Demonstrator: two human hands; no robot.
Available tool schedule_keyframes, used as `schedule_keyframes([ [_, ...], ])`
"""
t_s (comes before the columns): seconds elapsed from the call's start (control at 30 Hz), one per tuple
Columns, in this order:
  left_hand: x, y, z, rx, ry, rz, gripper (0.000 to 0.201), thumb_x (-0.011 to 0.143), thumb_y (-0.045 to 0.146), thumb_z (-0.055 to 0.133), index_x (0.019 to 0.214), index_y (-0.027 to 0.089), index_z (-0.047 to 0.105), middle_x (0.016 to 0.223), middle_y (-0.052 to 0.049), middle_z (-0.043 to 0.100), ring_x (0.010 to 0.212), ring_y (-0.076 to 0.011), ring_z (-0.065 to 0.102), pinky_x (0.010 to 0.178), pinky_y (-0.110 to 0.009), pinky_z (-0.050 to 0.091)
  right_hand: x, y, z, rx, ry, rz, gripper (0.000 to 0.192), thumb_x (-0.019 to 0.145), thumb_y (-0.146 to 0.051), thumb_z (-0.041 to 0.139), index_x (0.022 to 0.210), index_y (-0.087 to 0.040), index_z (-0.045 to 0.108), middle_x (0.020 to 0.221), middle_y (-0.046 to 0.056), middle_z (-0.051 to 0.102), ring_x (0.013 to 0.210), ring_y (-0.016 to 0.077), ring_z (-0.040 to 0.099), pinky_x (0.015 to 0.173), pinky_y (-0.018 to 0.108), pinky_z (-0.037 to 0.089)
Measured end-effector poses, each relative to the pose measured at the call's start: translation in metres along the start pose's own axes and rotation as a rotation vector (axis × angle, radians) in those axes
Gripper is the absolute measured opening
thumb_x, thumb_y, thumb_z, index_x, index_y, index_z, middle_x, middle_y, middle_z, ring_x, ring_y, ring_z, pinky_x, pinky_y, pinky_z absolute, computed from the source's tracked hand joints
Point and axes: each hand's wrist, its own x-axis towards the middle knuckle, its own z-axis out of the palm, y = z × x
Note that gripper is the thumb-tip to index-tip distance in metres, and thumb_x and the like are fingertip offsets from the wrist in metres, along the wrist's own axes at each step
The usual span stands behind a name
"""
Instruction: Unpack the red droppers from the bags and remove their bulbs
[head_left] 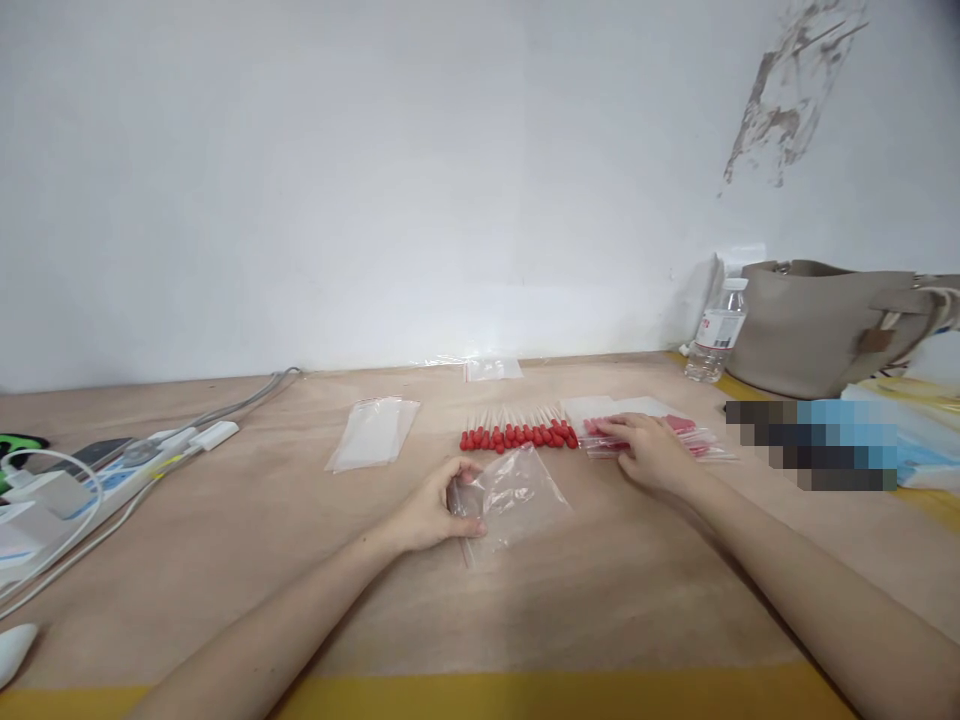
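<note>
My left hand (442,508) is closed on the edge of a clear plastic zip bag (525,500), fingers and thumb curled round its sealing end. The bag looks flat, with no contents visible, and sits just above the table. Behind it lies a row of red-tipped sticks (517,436), their pale thin ends pointing to the wall. Further right, my right hand (649,450) lies over a pile of clear bags with pinkish-red contents (682,428), its fingers stretched out on top. A stack of flat clear bags (375,433) rests to the left of the sticks.
Another clear bag (493,370) lies by the wall. A power strip (124,482) with plugs and cables runs along the left. At the right stand a water bottle (718,332) and a grey handbag (817,330), with blue-and-white packaging (919,440) in front.
</note>
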Motion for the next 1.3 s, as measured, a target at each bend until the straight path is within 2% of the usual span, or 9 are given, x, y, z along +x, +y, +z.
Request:
schedule_keyframes([
  [0.13,0.000,0.002,-0.004,-0.215,-0.016,-0.086,0.051,0.060,0.032,0.072,0.103,0.019,0.049,0.079,0.001,0.058,0.067,-0.0122,0.055,0.060,-0.023,0.045,0.000,-0.001,0.006,-0.071,-0.028,-0.018,0.051,0.067,-0.005,0.039,0.114,-0.015,0.055,0.113,0.010,0.057,0.100,0.0233,0.053,0.085,0.036,0.038],
  [0.33,0.001,0.010,-0.043,-0.157,0.050,-0.087,0.035,0.067,0.041,0.064,0.095,0.018,0.063,0.095,-0.005,0.064,0.083,-0.0185,0.058,0.071,-0.028,0.047,0.003,-0.006,-0.001,-0.167,-0.072,0.010,0.027,0.076,-0.009,0.037,0.078,-0.015,0.063,0.084,0.011,0.063,0.082,0.0220,0.056,0.071,0.031,0.038],
  [0.5,0.007,-0.036,-0.093,-0.152,0.745,-0.154,0.060,0.061,0.047,0.065,0.111,0.016,0.055,0.099,-0.008,0.062,0.072,-0.0162,0.060,0.064,-0.027,0.049,0.003,-0.008,-0.004,-0.170,0.135,0.236,0.022,0.081,-0.018,0.036,0.084,-0.015,0.058,0.089,0.013,0.060,0.081,0.0247,0.056,0.066,0.033,0.037],
  [0.6,0.007,-0.068,-0.111,0.078,0.859,-0.328,0.064,0.061,0.046,0.064,0.114,0.013,0.052,0.099,-0.012,0.061,0.078,-0.0215,0.061,0.068,-0.032,0.049,0.005,-0.003,-0.002,0.088,0.274,0.472,0.019,0.081,-0.023,0.037,0.090,-0.015,0.052,0.088,0.013,0.060,0.078,0.0243,0.058,0.067,0.034,0.039],
  [0.83,0.001,-0.080,-0.108,0.740,0.672,-0.588,0.050,0.062,0.045,0.060,0.099,0.010,0.062,0.121,-0.023,0.046,0.118,-0.0450,0.029,0.089,-0.060,0.027,0.012,0.019,0.002,0.661,0.570,0.730,0.021,0.082,-0.033,0.038,0.096,-0.017,0.036,0.073,0.008,0.062,0.067,0.0204,0.063,0.062,0.035,0.050],
  [0.93,0.000,-0.065,-0.101,0.856,0.742,-0.502,0.051,0.070,0.047,0.053,0.107,0.013,0.058,0.129,-0.022,0.036,0.121,-0.0439,0.024,0.090,-0.061,0.025,0.014,0.005,-0.004,0.890,0.683,0.624,0.024,0.083,-0.042,0.039,0.092,-0.022,0.031,0.086,0.007,0.061,0.077,0.0170,0.064,0.067,0.033,0.053],
  [1.03,0.002,-0.042,-0.091,0.892,0.875,-0.177,0.043,0.078,0.042,0.047,0.113,0.017,0.054,0.129,-0.015,0.037,0.123,-0.0348,0.027,0.098,-0.053,0.022,0.011,-0.028,-0.012,1.174,0.674,0.379,0.032,0.077,-0.050,0.048,0.084,-0.023,0.032,0.090,0.004,0.061,0.085,0.0154,0.062,0.080,0.036,0.049],
  [1.13,0.002,-0.013,-0.072,0.712,0.714,0.175,0.038,0.083,0.036,0.044,0.115,0.019,0.050,0.123,-0.010,0.043,0.117,-0.0252,0.038,0.101,-0.041,0.029,0.002,-0.066,-0.014,1.188,0.396,0.147,0.026,0.082,-0.047,0.044,0.083,-0.022,0.035,0.109,0.009,0.057,0.096,0.0158,0.058,0.084,0.038,0.046],
  [1.3,-0.008,0.025,-0.028,0.479,0.022,0.347,0.042,0.088,0.032,0.038,0.129,0.024,0.037,0.133,-0.005,0.037,0.123,-0.0202,0.034,0.103,-0.035,0.029,-0.016,-0.102,-0.009,1.091,-0.075,-0.231,0.013,0.090,-0.034,0.032,0.088,-0.022,0.035,0.117,0.013,0.051,0.110,0.0177,0.048,0.088,0.040,0.040],
])
